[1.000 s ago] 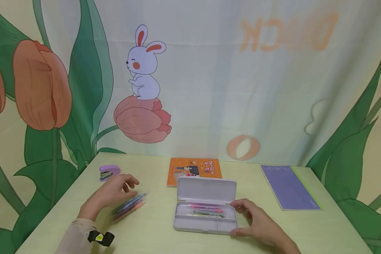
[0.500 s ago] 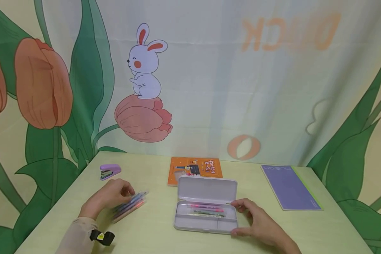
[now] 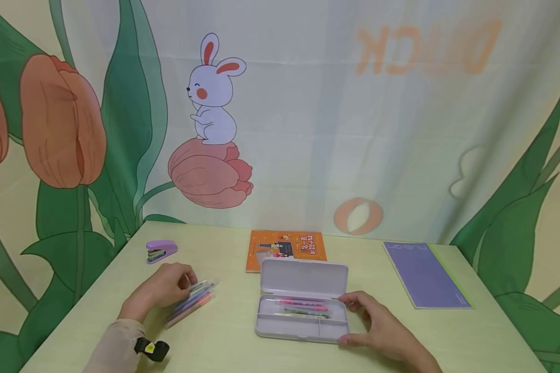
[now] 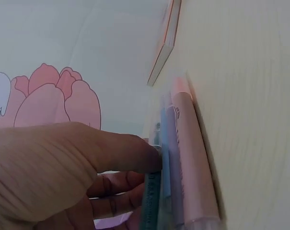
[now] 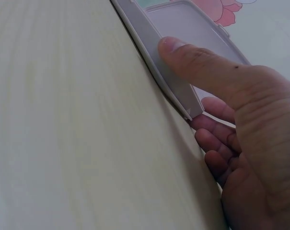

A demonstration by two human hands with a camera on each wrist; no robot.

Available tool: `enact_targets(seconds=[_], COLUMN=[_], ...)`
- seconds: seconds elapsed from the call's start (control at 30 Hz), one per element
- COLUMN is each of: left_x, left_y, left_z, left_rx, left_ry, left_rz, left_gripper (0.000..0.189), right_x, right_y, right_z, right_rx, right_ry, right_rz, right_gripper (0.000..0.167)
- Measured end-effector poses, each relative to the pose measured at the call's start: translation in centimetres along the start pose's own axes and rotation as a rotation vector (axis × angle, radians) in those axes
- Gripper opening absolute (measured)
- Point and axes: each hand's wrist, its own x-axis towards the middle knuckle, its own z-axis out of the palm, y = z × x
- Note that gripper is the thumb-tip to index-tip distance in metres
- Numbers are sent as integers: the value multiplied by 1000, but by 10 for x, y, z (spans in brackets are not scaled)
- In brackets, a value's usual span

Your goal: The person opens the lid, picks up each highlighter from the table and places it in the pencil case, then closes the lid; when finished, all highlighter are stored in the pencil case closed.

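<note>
My left hand (image 3: pixel 161 287) is at a row of pens lying side by side on the table, left of the pencil case. In the left wrist view its thumb and fingers pinch a teal pen (image 4: pixel 151 201) at the row's edge. Beside that pen lie a light blue pen (image 4: pixel 166 163), a purple pen (image 4: pixel 173 124) and a thicker pink marker (image 4: pixel 197 163). The pale grey pencil case (image 3: pixel 304 278) stands with its lid raised, and my right hand (image 3: pixel 380 324) grips its right end between thumb and fingers. A pink pen (image 3: pixel 303 304) and a green pen (image 3: pixel 305 314) lie in its rear compartment.
Behind the case lies an orange book (image 3: pixel 287 246), partly covered by the lid. A purple stapler (image 3: pixel 162 250) stands at the back left. At the right lies a purple notebook (image 3: pixel 427 274). A printed curtain (image 3: pixel 298 129) hangs along the table's far edge.
My left hand has come down onto the pens, and its fingers have closed on the teal one. The right hand keeps its hold on the case.
</note>
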Motion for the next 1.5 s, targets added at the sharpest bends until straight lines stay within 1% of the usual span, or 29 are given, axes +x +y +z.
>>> enact_targets(seconds=[0.07,0.23,0.37,0.5,0.67,0.73,0.83,0.93,1.03,1.3,1.4,1.47,1.5], left_x=[0,0,2,4,3,3,3,5,8,26,34,39,42], left_y=[2,10,18,29,44,51,64,79,97,149,164,171,174], left_z=[0,-5,-8,-11,-9,-5,4,13,20,39,49,58,64], left_rx=[-8,-23,-15,-12,-64,-82,-105,-125,-135,-123,-100,-98,-99], left_ry=[12,65,104,128,130,127,118,107,109,136,167,171,165], left_rz=[2,53,96,160,263,306,350,401,456,609,658,677,676], left_gripper=[20,21,21,21,23,25,27,27,26,23,23,24,25], right_x=[0,1,1,1,1,1,2,3,4,3,3,2,1], right_y=[0,2,2,2,2,2,3,2,1,2,3,4,4], right_z=[0,-1,-3,-4,-3,-2,-1,-2,-2,-2,-2,-2,-1], right_rx=[-1,-12,-14,8,34,31,23,23,29,38,47,57,59], right_ry=[-1,2,11,10,-6,-11,-15,-13,-16,-7,-7,-10,-12], right_rz=[6,26,-2,-10,15,20,22,20,19,16,22,29,32], right_gripper=[80,81,82,81,80,81,81,82,82,81,81,81,81])
